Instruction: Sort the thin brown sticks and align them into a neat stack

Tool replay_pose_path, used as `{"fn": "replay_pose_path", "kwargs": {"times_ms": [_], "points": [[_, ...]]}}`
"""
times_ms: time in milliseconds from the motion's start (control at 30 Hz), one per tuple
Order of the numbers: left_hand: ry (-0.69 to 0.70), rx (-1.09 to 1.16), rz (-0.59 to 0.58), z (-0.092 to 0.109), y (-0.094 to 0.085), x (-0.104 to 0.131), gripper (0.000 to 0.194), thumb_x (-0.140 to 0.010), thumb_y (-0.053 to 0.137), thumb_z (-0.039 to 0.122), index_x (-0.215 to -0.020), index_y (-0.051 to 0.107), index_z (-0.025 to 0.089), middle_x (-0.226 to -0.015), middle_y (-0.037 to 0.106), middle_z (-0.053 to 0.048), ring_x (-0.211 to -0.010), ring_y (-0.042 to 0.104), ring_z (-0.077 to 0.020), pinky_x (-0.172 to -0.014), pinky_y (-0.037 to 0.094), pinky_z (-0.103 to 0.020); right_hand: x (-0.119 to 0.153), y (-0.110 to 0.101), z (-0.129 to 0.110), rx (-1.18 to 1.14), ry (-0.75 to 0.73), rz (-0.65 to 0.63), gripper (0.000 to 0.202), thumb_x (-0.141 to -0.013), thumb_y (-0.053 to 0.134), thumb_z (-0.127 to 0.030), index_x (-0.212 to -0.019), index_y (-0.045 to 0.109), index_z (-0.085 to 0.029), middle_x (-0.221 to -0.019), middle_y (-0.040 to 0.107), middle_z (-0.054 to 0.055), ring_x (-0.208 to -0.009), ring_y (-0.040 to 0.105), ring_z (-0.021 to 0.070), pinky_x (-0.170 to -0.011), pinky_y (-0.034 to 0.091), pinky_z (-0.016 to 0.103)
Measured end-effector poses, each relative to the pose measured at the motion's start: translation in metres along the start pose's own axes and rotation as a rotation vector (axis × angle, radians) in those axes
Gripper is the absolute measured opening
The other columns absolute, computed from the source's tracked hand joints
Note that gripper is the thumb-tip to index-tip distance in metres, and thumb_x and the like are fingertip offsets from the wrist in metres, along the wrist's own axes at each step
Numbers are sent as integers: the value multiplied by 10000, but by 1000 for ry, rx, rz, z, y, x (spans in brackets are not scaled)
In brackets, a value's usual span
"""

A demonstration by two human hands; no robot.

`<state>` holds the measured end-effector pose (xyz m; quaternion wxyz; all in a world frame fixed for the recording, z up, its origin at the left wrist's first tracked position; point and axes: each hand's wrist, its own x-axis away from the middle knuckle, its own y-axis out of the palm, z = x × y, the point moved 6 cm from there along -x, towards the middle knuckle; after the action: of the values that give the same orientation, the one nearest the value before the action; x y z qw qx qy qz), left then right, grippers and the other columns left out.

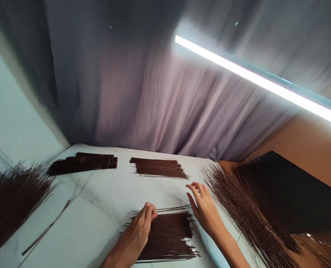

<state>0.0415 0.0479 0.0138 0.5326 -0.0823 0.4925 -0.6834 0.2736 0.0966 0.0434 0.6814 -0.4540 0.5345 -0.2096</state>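
In the lower middle, a flat layer of thin dark brown sticks lies side by side on the white marbled table. My left hand is closed at the layer's upper left, finger and thumb pinched around thin sticks running along the far edge; how many it grips is hidden. Just beyond the upper right corner, my right hand is raised with its fingers apart and nothing in them. Its thumb is near the right ends of those sticks.
Another stick layer lies farther back, beside tied dark bundles. Large loose piles flank the table at left and right. A few loose sticks lie left. A dark panel stands right, below a bright tube light.
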Motion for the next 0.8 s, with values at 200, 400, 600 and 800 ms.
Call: {"fn": "replay_pose_path", "kwargs": {"times_ms": [200,400,600,800], "points": [[-196,225,-134,-2,-11,-8,199,-1091,326,224,-962,470,272,-889,611,30,-757,647,-158,-688,462,-272,-95,84,-11,13,-23,-85,286,-1004,604,-286,-1271,600,-184,-1250,631,89,-1059,647,221,-890,570,409],[-161,94,-93,-2,-18,-14,240,-1084,365,243,-925,543,264,-894,633,13,-809,648,-191,-691,430,-291,-107,118,-8,80,-75,-144,327,-992,629,-346,-1273,603,-180,-1274,627,89,-1058,658,226,-890,573,434],[-178,199,-97,-1,-13,-9,275,-1067,337,213,-1065,601,291,-903,620,-1,-786,643,-194,-710,469,-289,-101,108,-8,122,-126,-128,326,-993,628,-345,-1274,604,-181,-1285,623,92,-1071,654,230,-902,568,439],[-301,455,-25,-10,-16,-8,258,-1067,345,289,-1111,599,293,-916,644,-8,-836,641,-197,-773,476,-288,-87,70,9,24,-119,-81,252,-1002,612,-323,-1204,629,-173,-1208,649,81,-1013,663,210,-873,573,414]]}}
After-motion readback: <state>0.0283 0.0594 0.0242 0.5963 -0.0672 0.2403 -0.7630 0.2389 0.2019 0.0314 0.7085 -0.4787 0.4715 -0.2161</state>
